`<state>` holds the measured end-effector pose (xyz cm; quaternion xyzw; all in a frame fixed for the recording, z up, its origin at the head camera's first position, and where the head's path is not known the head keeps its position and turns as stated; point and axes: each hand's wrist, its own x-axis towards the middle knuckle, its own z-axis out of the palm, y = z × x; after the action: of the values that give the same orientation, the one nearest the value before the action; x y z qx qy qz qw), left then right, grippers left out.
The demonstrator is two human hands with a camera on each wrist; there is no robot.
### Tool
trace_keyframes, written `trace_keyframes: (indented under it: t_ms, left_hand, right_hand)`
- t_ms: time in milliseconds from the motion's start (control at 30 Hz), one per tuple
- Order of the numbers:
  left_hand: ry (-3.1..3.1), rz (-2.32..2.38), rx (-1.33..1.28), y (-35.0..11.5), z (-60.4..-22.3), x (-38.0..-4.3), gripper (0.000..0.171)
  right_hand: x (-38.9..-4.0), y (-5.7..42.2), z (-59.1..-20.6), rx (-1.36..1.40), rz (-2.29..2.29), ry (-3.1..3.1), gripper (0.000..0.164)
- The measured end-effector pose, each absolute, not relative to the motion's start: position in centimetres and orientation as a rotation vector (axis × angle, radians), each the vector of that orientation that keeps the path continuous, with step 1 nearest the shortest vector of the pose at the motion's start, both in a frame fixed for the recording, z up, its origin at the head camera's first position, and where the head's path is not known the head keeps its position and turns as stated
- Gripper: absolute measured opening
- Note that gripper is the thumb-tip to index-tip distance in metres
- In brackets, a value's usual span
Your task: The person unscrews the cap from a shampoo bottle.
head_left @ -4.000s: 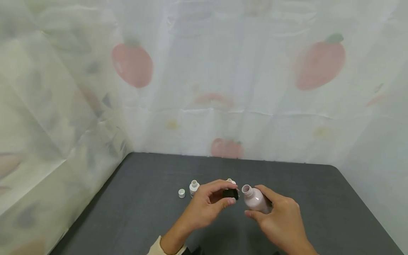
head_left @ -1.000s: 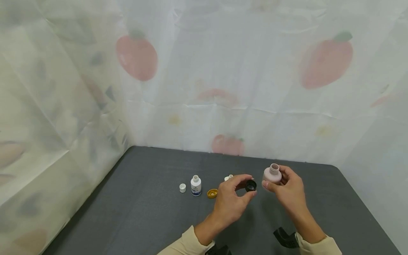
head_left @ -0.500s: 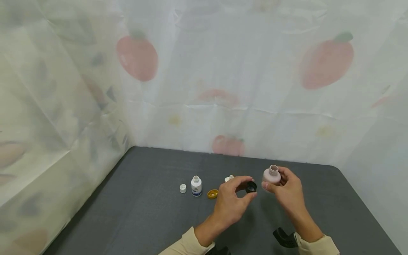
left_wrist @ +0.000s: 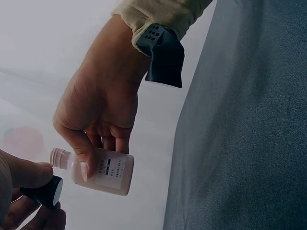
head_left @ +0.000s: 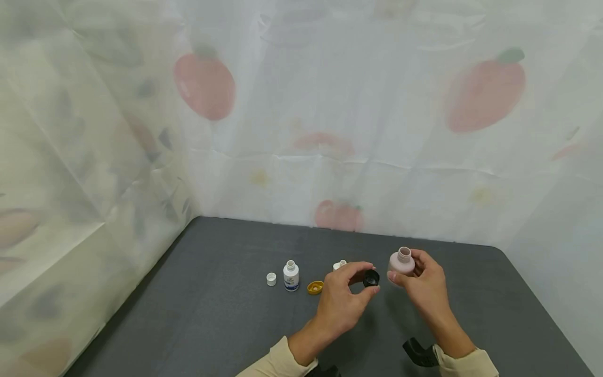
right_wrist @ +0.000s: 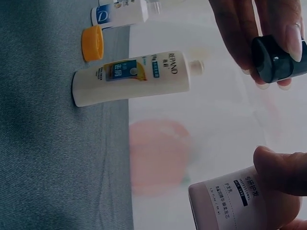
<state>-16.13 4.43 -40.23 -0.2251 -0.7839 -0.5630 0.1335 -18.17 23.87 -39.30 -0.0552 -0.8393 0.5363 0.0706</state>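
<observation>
My left hand (head_left: 343, 298) pinches a black screw cap (head_left: 371, 278) between thumb and fingers, its hollow side showing in the head view. To the right of it, my right hand (head_left: 426, 288) grips a pale pink bottle (head_left: 401, 263) held upright with an uncovered threaded neck. The bottle's printed label (left_wrist: 111, 171) shows in the left wrist view. Cap and bottle are held apart above the table. Behind the left hand stands a white REPAND bottle (right_wrist: 139, 79) without its cap, mostly hidden in the head view.
On the dark grey table (head_left: 198, 324), left of my hands, are an uncapped small white bottle (head_left: 291, 276), a white cap (head_left: 271, 279) and a yellow cap (head_left: 315, 287). A pale curtain (head_left: 282, 104) with fruit prints closes the back and sides.
Since four seconds ago both hands have moved right, the pink bottle has gone from tilted to upright, and the cap has turned its hollow side to view. Over the last second they barely move.
</observation>
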Motion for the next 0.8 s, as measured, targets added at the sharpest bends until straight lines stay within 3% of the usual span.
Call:
trace_keyframes:
  t_ms: [800]
  left_hand:
    - [-2.297, -1.633, -0.643, 4.4, -40.4, -16.1, 0.036]
  right_hand:
    - [-18.8, 24.2, -41.4, -0.215, 1.609, -2.552, 0.061]
